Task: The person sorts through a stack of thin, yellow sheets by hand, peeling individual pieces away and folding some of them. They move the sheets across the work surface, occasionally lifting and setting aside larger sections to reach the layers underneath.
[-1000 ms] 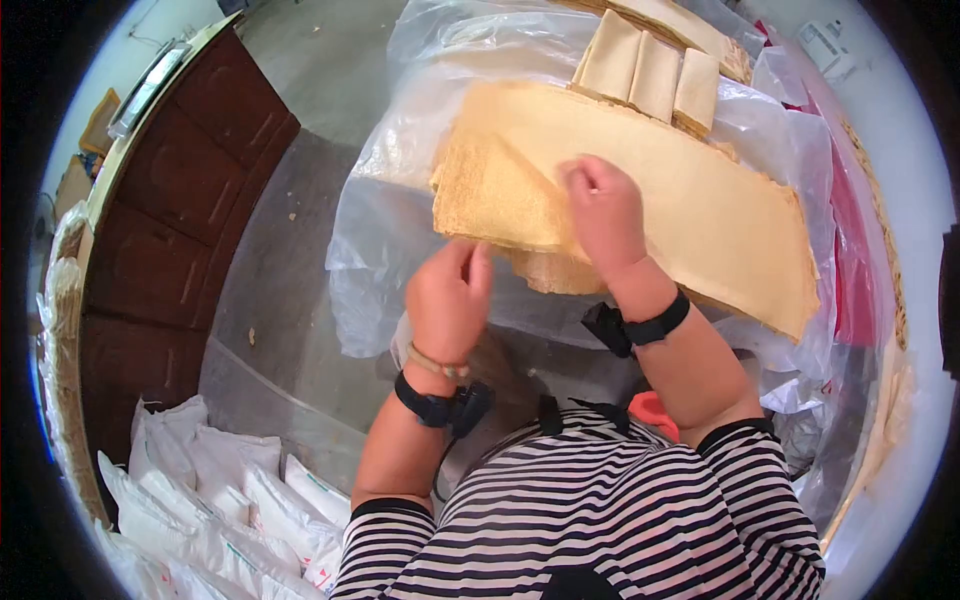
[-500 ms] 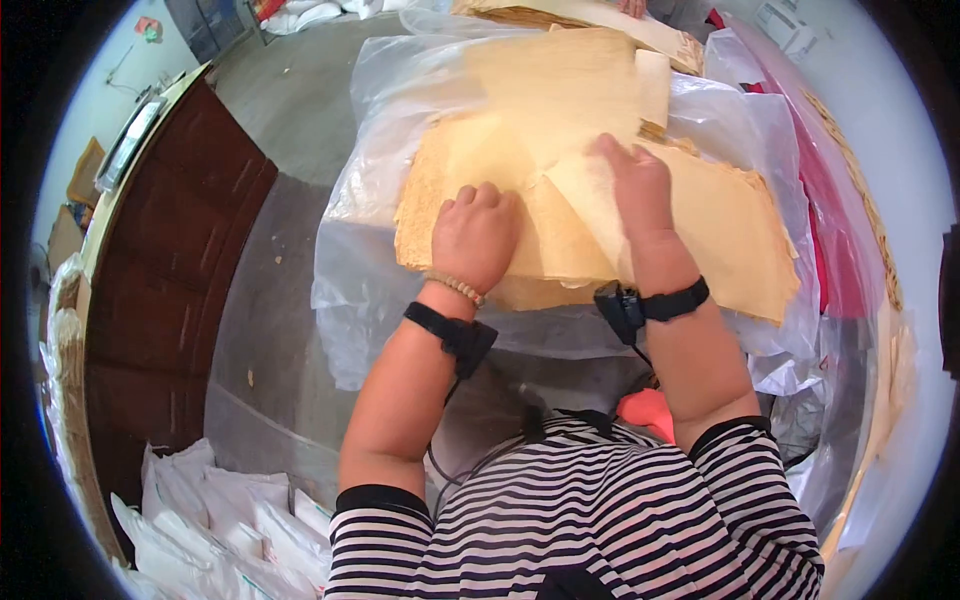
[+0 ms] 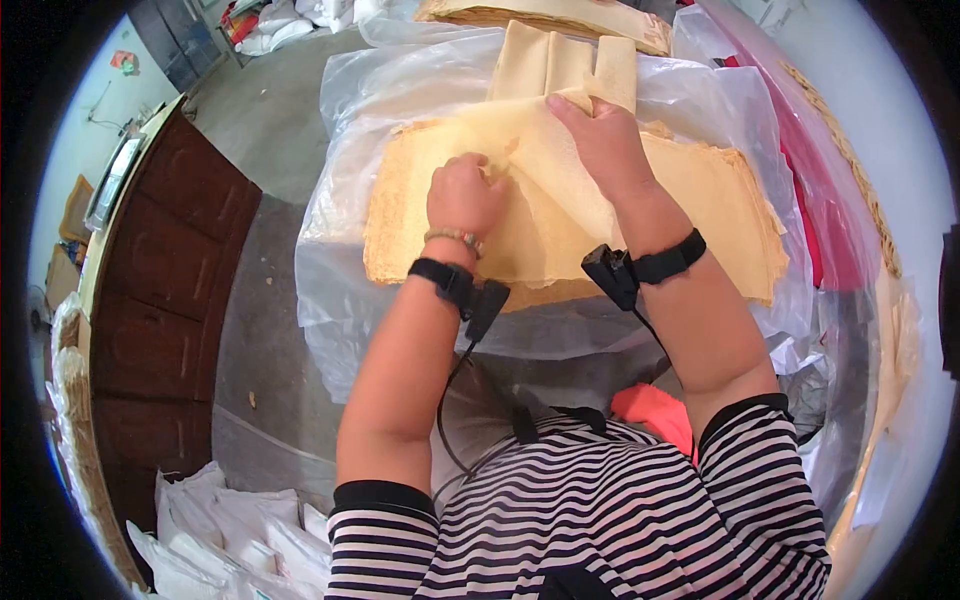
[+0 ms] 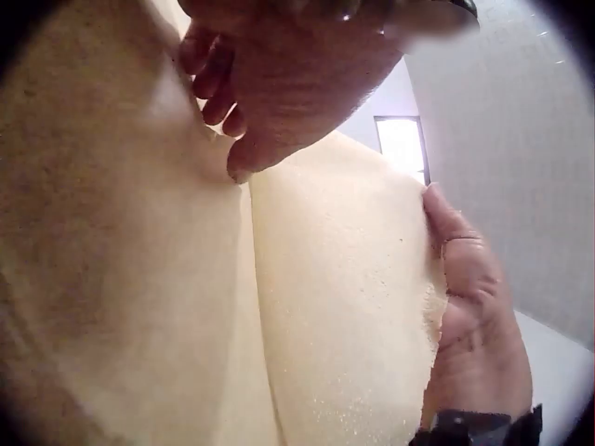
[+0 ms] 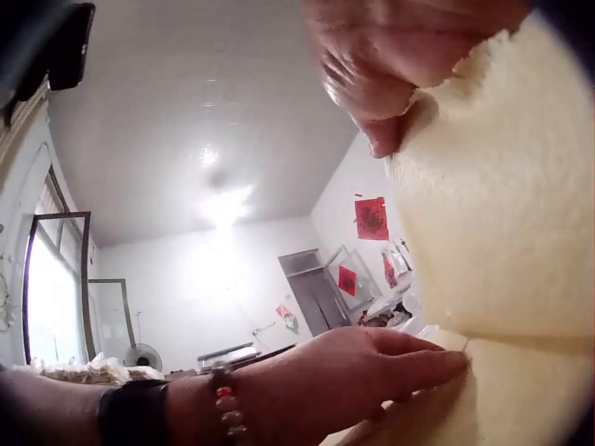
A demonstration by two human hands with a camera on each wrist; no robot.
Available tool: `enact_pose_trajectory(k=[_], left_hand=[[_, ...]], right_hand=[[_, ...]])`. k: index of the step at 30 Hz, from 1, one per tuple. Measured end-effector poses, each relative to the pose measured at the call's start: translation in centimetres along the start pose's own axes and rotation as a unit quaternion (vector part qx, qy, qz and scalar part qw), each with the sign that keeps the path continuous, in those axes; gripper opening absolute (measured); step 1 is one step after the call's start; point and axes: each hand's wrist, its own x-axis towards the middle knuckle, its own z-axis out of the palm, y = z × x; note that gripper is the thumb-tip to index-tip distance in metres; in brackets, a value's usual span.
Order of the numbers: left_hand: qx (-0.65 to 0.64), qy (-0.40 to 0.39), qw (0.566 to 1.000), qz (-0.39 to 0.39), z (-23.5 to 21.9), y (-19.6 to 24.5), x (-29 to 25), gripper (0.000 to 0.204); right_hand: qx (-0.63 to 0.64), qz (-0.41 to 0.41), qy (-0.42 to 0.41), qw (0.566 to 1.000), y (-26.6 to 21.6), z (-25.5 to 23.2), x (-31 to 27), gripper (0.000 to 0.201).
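Note:
A thin pale-yellow sheet that looks like tofu skin (image 3: 560, 190) lies partly lifted and folded on a wide stack of similar sheets (image 3: 715, 210). My right hand (image 3: 605, 145) pinches its far edge between thumb and fingers. At the left, my left hand (image 3: 465, 195) has its fingers curled at the sheet. The left wrist view shows that hand's fingertips (image 4: 240, 165) at a straight fold, while the right hand (image 4: 479, 316) grips the ragged side edge. From the right wrist, my left hand (image 5: 344, 372) pinches near the crease, below the raised sheet (image 5: 502, 204).
Folded sheet bundles (image 3: 568, 65) lie just beyond the stack, with another long pile (image 3: 560, 20) farther back. Clear plastic (image 3: 335, 200) covers the table beneath. A dark wooden cabinet (image 3: 165, 280) stands at left; white sacks (image 3: 235, 520) sit at lower left.
The left hand moved from the stack's near edge onto the sheet. The sheet spread away over the folded bundles, then its far part came back, uncovering them. The right hand moved farther out, holding its edge.

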Motion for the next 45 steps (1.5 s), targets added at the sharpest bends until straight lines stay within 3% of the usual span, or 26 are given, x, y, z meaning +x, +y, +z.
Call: enact_pose_trajectory(k=[2,5,8,11,13,14,17,20,23,24,27,29,31,34,36,37,38,39,41,42,45], left_hand=[[0.052,-0.02,0.998,-0.001,0.2,0.3,1.2,0.026],[-0.057,-0.019,0.998,-0.032,1.6,-0.2,1.8,0.025],[-0.275,-0.092,0.946,-0.147,1.7,-1.4,1.6,0.028],[-0.32,-0.082,0.93,-0.164,0.4,0.0,1.2,0.029],[-0.293,-0.089,0.942,-0.139,0.4,-0.5,1.1,0.028],[-0.281,-0.094,0.947,-0.125,0.6,-0.7,1.1,0.028],[-0.148,-0.062,0.987,0.018,0.7,-0.7,0.6,0.025],[-0.037,-0.078,0.996,0.038,-0.2,1.0,0.0,0.021],[0.017,-0.045,0.993,0.105,-0.1,1.2,-0.4,0.019],[0.011,-0.077,0.994,0.076,-0.6,1.9,-0.4,0.02],[0.027,-0.056,0.993,0.104,0.1,1.7,-0.4,0.021],[0.044,-0.054,0.99,0.124,0.0,2.0,-0.5,0.021],[0.068,-0.044,0.986,0.144,0.0,2.1,-0.5,0.022],[0.105,-0.044,0.981,0.157,0.1,2.5,-0.7,0.022],[0.108,-0.047,0.981,0.155,0.1,2.9,-0.7,0.022],[0.111,-0.05,0.981,0.153,0.1,3.0,-0.7,0.022],[0.109,-0.042,0.981,0.154,0.4,2.8,-0.8,0.022],[0.116,-0.041,0.98,0.155,0.5,2.8,-0.8,0.021],[0.126,-0.04,0.979,0.157,0.7,2.8,-0.7,0.021],[0.128,-0.046,0.979,0.151,0.6,3.0,-0.7,0.021],[0.129,-0.039,0.978,0.16,0.8,3.0,-0.8,0.022]], right_hand=[[-0.013,0.004,-0.004,1.0,-1.7,0.3,-0.3,0.034],[0.014,0.012,0.013,1.0,-2.6,0.2,-0.9,0.035],[0.099,0.039,0.038,0.994,-0.4,-0.2,-0.2,0.037],[0.175,0.06,0.067,0.98,-0.3,-1.0,0.2,0.039],[0.222,0.071,0.103,0.967,-1.1,-2.0,-0.1,0.04],[0.185,0.065,0.115,0.974,-0.4,-3.4,0.4,0.042],[0.193,0.022,0.214,0.957,-1.7,-7.2,0.7,0.045],[0.15,-0.039,0.28,0.947,0.1,-13.9,2.2,0.049],[0.224,-0.07,0.373,0.898,1.7,-20.9,3.3,0.054],[0.15,-0.061,0.375,0.913,0.1,-22.8,1.8,0.057],[0.221,-0.014,0.441,0.87,-1.7,-29.4,0.8,0.06],[0.197,-0.021,0.386,0.901,-1.1,-35.8,-0.1,0.057],[0.16,-0.028,0.374,0.913,-2.8,-38.5,-1.6,0.054],[0.084,-0.039,0.407,0.909,-5.1,-43.1,-3.9,0.05],[0.042,-0.048,0.399,0.915,-3.5,-52.8,-4.5,0.049],[-0.163,-0.07,0.411,0.894,-2.7,-58.2,-5.2,0.05],[-0.362,-0.086,0.403,0.836,-2.0,-63.8,-6.2,0.051],[-0.455,-0.1,0.387,0.795,-2.7,-65.3,-7.0,0.05],[-0.575,-0.126,0.388,0.709,-4.7,-66.5,-7.9,0.049],[-0.57,-0.138,0.404,0.702,-5.5,-64.6,-7.4,0.049],[-0.408,-0.194,0.443,0.774,-7.5,-55.4,-4.2,0.048]])
